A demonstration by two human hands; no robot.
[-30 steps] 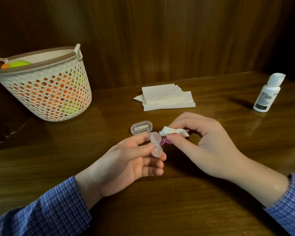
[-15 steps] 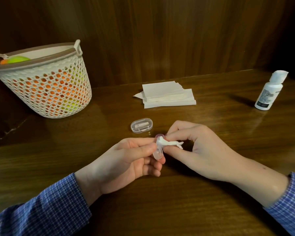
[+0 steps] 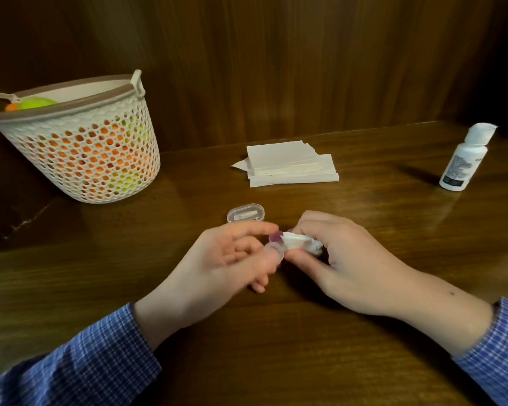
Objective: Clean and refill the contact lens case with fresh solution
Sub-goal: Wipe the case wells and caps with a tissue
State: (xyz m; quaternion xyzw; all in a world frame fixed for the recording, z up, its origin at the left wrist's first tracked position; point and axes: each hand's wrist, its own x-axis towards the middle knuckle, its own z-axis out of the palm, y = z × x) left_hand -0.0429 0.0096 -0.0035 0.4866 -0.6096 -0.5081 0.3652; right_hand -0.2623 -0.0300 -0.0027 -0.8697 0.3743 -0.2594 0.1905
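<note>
Two hands wiping a small contact lens case over a wooden table

The contact lens case, clear with one purple cup, sits at table centre; the left hand loosely pinches it, blurred, while the right hand curls around one crumpled tissue touching it. One solution bottle at 2 o'clock, one tissue stack at 12, one basket at 10

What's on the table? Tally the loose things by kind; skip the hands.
Basket: 1
Tissue stack: 1
Bottle: 1
Clear box: 1
Lens case: 1
Tissue wad: 1
Total: 6
</note>
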